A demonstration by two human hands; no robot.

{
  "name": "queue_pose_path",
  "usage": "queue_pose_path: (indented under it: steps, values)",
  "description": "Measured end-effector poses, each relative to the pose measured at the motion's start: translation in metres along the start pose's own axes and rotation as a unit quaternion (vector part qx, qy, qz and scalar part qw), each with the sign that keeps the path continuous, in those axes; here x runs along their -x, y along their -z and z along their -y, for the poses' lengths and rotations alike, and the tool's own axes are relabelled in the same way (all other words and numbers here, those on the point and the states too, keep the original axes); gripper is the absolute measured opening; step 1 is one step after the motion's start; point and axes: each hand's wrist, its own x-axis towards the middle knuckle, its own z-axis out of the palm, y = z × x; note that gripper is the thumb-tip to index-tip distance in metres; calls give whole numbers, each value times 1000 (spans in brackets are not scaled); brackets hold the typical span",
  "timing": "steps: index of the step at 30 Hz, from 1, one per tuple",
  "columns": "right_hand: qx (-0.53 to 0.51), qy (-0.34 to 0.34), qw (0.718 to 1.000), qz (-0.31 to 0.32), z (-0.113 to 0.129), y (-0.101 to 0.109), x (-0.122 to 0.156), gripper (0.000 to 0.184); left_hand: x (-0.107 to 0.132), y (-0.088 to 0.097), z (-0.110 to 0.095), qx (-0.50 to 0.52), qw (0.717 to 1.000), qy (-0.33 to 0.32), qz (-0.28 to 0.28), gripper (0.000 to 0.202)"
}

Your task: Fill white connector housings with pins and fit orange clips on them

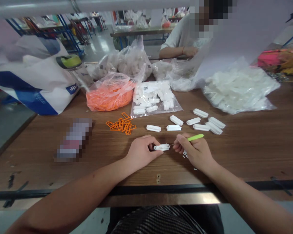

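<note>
My left hand (142,150) is closed on a small white plastic piece (161,147), held just above the wooden table (246,149). My right hand (194,150) pinches a thin tool with a green handle (195,137), its tip at the right end of the white piece. Several more white pieces (200,123) lie loose on the table beyond my hands. A small heap of orange plastic clips (122,124) sits to the left of them.
A clear bag of orange clips (109,94) and a flat bag of white pieces (153,97) lie further back. A large bag of white parts (236,87) is at the right, a white-and-blue bag (36,84) at the left. Another person sits across the table.
</note>
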Motion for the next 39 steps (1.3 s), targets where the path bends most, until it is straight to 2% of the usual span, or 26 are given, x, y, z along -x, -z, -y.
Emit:
queue_pose_path:
  steps: [6,14,25,30,32,36,39]
  values:
    - [100,79,991,37,-5,0,7,35,0,0,-1,-11,1000,2,-6,7]
    - [19,62,998,3,-5,0,6,36,0,-1,0,1,1000,0,-4,8]
    - [46,87,995,16,-7,1,7,36,1,-1,0,2,1000,-7,-2,7]
    - [100,114,988,38,-8,1,8,31,1,-1,-1,-1,1000,-4,-4,8]
    - [82,110,990,38,-6,3,6,32,1,0,-1,-6,1000,-4,-3,8]
    - [45,84,995,-11,8,23,-2,33,0,1,-2,-26,1000,-8,-3,8]
    - [163,82,983,2,18,56,-2,25,0,2,-2,-39,999,-9,-9,7]
